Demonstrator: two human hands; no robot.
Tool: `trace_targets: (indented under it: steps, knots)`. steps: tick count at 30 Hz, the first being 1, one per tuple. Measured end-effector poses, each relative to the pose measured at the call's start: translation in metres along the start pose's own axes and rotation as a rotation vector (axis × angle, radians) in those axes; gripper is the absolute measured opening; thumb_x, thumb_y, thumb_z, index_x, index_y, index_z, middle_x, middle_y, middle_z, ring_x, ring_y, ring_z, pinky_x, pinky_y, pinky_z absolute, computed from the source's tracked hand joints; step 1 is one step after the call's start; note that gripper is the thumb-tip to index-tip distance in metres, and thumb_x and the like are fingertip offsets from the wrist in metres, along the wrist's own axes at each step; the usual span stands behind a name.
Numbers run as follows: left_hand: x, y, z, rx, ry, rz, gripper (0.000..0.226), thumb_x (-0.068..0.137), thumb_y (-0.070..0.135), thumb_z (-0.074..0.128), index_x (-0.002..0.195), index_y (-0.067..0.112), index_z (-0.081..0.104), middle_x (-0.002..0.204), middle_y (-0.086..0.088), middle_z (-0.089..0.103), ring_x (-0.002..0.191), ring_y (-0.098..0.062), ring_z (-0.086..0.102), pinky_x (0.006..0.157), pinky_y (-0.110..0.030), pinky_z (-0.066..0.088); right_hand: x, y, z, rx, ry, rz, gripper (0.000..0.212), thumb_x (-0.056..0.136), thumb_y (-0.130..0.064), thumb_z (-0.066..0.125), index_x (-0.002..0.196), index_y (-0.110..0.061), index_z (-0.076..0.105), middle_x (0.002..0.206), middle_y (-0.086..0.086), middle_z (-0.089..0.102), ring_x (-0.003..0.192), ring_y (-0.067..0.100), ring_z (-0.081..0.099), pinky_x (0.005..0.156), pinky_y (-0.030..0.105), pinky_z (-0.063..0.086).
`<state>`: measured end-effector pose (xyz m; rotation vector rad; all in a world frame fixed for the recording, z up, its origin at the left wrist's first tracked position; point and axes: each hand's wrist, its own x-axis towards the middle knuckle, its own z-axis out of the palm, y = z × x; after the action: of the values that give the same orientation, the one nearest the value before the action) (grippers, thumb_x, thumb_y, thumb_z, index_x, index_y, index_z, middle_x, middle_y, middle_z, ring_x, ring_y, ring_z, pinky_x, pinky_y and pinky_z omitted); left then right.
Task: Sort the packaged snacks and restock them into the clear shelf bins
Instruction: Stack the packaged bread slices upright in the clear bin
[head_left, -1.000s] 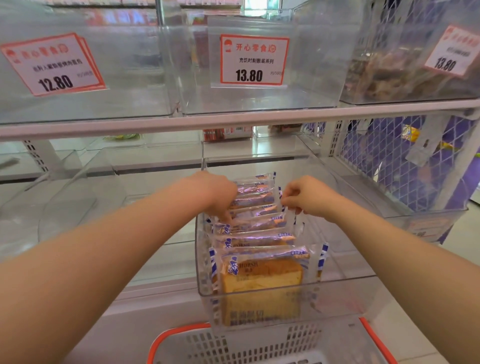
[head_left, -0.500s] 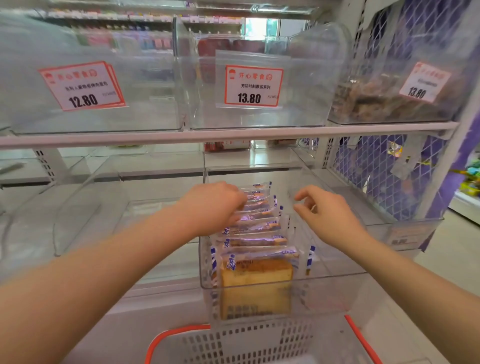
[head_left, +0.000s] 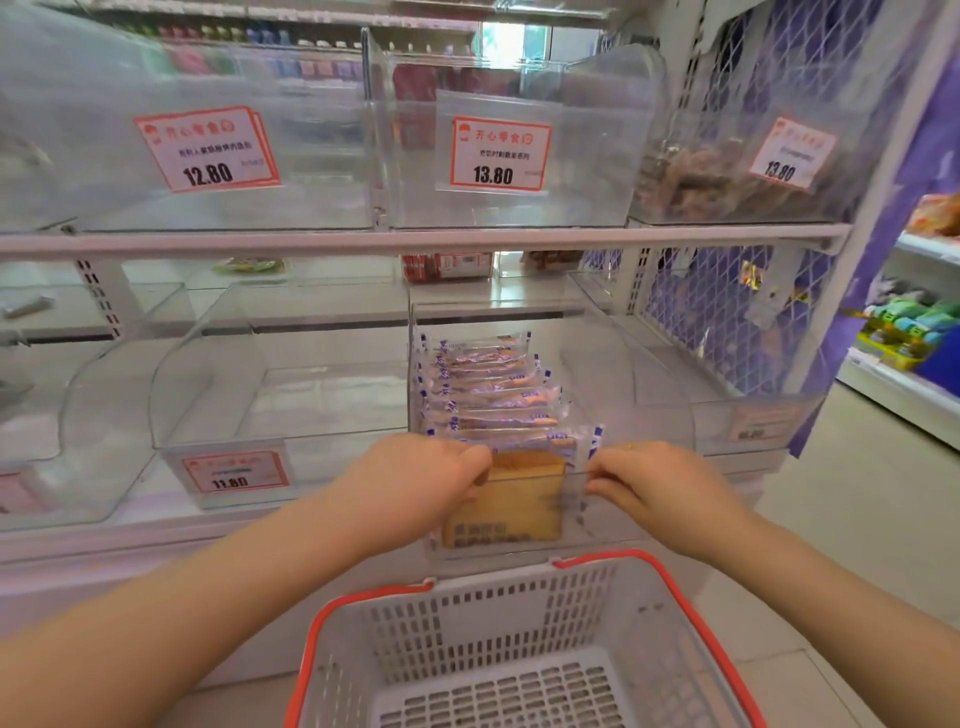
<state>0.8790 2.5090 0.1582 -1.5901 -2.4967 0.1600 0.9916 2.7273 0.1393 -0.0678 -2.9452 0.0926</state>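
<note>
We take the bin (head_left: 644, 395) as our mark: cakes (head_left: 488, 395) stand in a row inside it, toward its left wall. Our left hand (head_left: 415, 478) and right hand (head_left: 660, 483) sit at its front edge. The basket (head_left: 519, 649) lies below and before it.

Place: a snack shop aisle.
Above the hands: clear shelf bins (head_left: 509, 156) on a white shelf rail (head_left: 415, 240), each with a red-bordered price card (head_left: 500, 154) reading 12.80 or 13.80.
Just beyond the hands: a row of wrapped cake packets (head_left: 493, 395) standing in a bin.
Below the hands: a grey shopping basket (head_left: 519, 613) with a red rim.
Far right of the hands: another stocked shelf (head_left: 914, 332) across the floor.
</note>
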Motion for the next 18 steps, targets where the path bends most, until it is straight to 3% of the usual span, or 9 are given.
trace_targets:
  steps: [2, 7, 12, 18]
  knots:
    - [0.006, -0.004, -0.006, -0.033, 0.042, -0.036, 0.02, 0.097, 0.037, 0.037, 0.11, 0.024, 0.046, 0.114, 0.005, 0.06, 0.099, -0.022, 0.059, 0.069, -0.03, 0.037, 0.007, 0.002, -0.004, -0.001, 0.046, 0.015, 0.021, 0.095, -0.04, 0.042, 0.098, -0.026, 0.058, 0.102, -0.004, 0.064, 0.102, 0.02, 0.056, 0.079, 0.035, 0.041]
    - [0.033, -0.026, -0.02, -0.237, 0.191, -0.154, 0.021, 0.095, 0.029, 0.046, 0.11, 0.022, 0.059, 0.109, 0.002, 0.065, 0.102, -0.02, 0.057, 0.081, -0.031, 0.046, 0.045, 0.01, -0.016, 0.047, 0.198, 0.062, 0.017, 0.094, -0.031, 0.051, 0.096, -0.019, 0.062, 0.099, -0.001, 0.066, 0.098, 0.024, 0.055, 0.079, 0.035, 0.038]
    - [0.063, -0.043, 0.003, -0.197, 0.152, -0.227, 0.02, 0.095, 0.026, 0.046, 0.109, 0.02, 0.059, 0.109, -0.001, 0.064, 0.102, -0.022, 0.057, 0.079, -0.031, 0.045, 0.086, 0.013, 0.006, -0.035, 0.169, 0.168, 0.02, 0.095, -0.033, 0.048, 0.097, -0.018, 0.062, 0.103, 0.002, 0.066, 0.101, 0.026, 0.052, 0.071, 0.031, 0.032]
    - [0.078, -0.054, 0.038, -0.033, 0.11, -0.228, 0.016, 0.095, 0.02, 0.044, 0.107, 0.021, 0.054, 0.107, -0.001, 0.063, 0.099, -0.024, 0.058, 0.073, -0.031, 0.041, 0.108, 0.017, 0.033, -0.035, 0.067, 0.237, 0.021, 0.095, -0.034, 0.048, 0.098, -0.018, 0.062, 0.105, 0.004, 0.065, 0.102, 0.028, 0.056, 0.073, 0.033, 0.038]
